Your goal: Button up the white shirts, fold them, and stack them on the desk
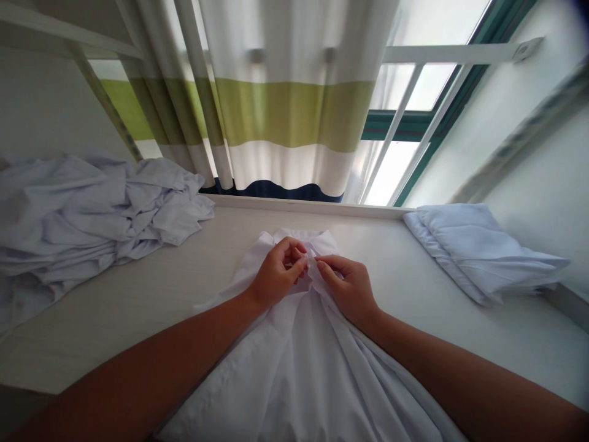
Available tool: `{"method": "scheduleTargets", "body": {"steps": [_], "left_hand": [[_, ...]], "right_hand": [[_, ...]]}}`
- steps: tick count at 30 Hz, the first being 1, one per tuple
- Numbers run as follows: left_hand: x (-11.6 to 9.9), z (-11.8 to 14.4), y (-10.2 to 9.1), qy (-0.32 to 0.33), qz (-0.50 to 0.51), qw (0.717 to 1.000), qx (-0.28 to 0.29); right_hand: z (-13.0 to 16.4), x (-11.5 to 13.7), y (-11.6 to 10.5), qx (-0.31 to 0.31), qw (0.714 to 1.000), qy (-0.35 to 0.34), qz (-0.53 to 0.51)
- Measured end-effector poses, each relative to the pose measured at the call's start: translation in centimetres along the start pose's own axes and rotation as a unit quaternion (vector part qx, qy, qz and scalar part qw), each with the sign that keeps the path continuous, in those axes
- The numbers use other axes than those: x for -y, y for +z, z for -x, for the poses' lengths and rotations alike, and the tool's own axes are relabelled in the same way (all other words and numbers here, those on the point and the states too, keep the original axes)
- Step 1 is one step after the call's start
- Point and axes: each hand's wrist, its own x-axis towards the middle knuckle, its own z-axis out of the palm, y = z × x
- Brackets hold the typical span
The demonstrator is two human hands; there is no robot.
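White shirt (304,362) lies lengthwise, collar away — both hands' fingers (299,265) pinching it.

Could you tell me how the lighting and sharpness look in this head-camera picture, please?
Head view: the window is blown out white behind the curtain; the wide lens bows the edges; the left hand and right hand on the white shirt look fairly sharp, evenly lit, without hard shadows.

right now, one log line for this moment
left hand: pinching shirt placket | right hand: pinching same | crumpled pile left | folded stack right
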Motion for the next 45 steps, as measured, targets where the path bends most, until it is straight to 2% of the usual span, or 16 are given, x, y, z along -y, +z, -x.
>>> {"method": "scheduleTargets", "body": {"steps": [4,9,11,15,20,22,29,35,41,45], "left_hand": [[0.1,0.0,0.0,-0.001,0.003,1.0,-0.002],[0.3,0.3,0.2,-0.003,-0.041,0.999,-0.016],[0.3,0.3,0.2,-0.009,-0.037,0.999,-0.015],[0.6,0.1,0.2,-0.024,0.032,0.999,-0.008],[1.0,-0.2,0.0,-0.025,0.078,0.997,-0.017],[1.0,-0.2,0.0,-0.026,0.091,0.995,-0.016],[1.2,-0.2,0.1,-0.044,0.113,0.993,-0.006],[1.5,0.0,0.2,-0.045,0.112,0.993,0.01],[1.3,-0.1,0.2,-0.07,0.136,0.988,0.014],[1.2,-0.2,0.1,-0.072,0.112,0.991,0.017]], "right_hand": [[0.0,0.2,-0.1,0.015,1.0,-0.023,0.002],[0.1,0.6,0.0,0.033,0.999,-0.026,-0.006],[0.2,0.7,0.1,0.046,0.999,-0.007,-0.014],[-0.2,0.6,-0.2,0.043,0.996,0.054,-0.055],[-1.6,0.2,-1.0,0.129,0.974,0.131,-0.13],[-1.9,0.2,-1.0,0.13,0.975,0.136,-0.119],[-1.3,-0.1,-0.5,0.067,0.991,0.084,-0.075],[-1.0,-0.7,-0.2,0.06,0.994,0.056,-0.073],[-1.1,-0.7,-0.2,0.068,0.998,0.01,-0.017],[-1.0,-0.6,-0.2,0.075,0.997,-0.001,-0.006]]}}
